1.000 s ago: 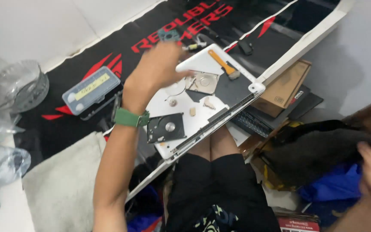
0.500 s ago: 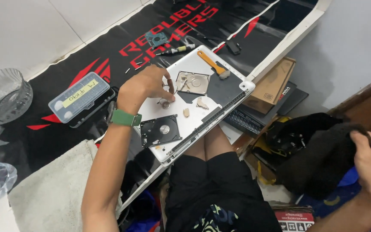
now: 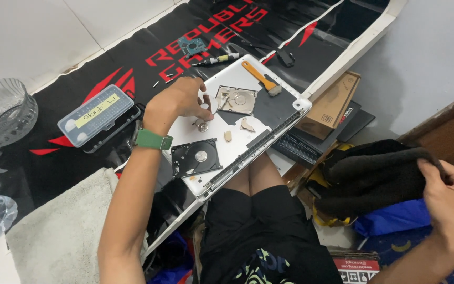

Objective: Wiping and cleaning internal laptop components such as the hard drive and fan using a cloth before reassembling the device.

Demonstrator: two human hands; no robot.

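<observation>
My left hand, with a green band on the wrist, rests on a silver laptop lid that lies across my lap. Its fingertips pinch a small round metal part. An opened hard drive base with a bare spindle lies just below the hand. A second opened drive part lies to the hand's right. Small metal pieces lie between them. My right hand grips a dark fabric item far off at the right.
An orange-handled brush lies on the lid's far corner. A grey bit case, a screwdriver and a green circuit board lie on the black and red mat. A cardboard box stands at right. A glass bowl sits at left.
My left hand has drawn back from the mat's far side onto the laptop lid and now pinches the small round part. My right hand has closed on the dark fabric.
</observation>
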